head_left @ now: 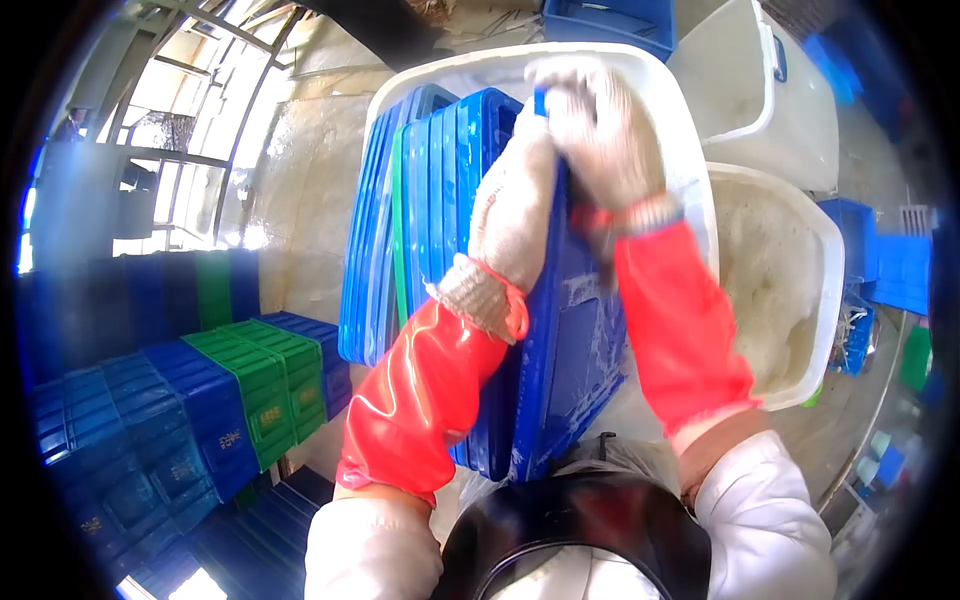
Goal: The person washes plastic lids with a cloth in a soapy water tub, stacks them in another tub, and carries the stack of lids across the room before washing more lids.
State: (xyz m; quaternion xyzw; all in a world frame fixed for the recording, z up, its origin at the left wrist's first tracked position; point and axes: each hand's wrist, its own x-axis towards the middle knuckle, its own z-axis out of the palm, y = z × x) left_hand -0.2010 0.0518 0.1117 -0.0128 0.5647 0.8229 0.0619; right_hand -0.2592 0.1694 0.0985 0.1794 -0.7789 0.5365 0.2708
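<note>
On my feed the left hand (515, 200), gloved, lies along the blue crate (575, 350), the right hand (605, 135), bent and blurred, at its far end; I cannot tell how firmly either grips. The crate leans in the white tub (692, 150), right of other crates (445, 165).

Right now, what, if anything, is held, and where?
Likely the rightmost rectangular blue plastic crate, by its upper edge, where left hand and right hand sit; blur obscures the grip.
</note>
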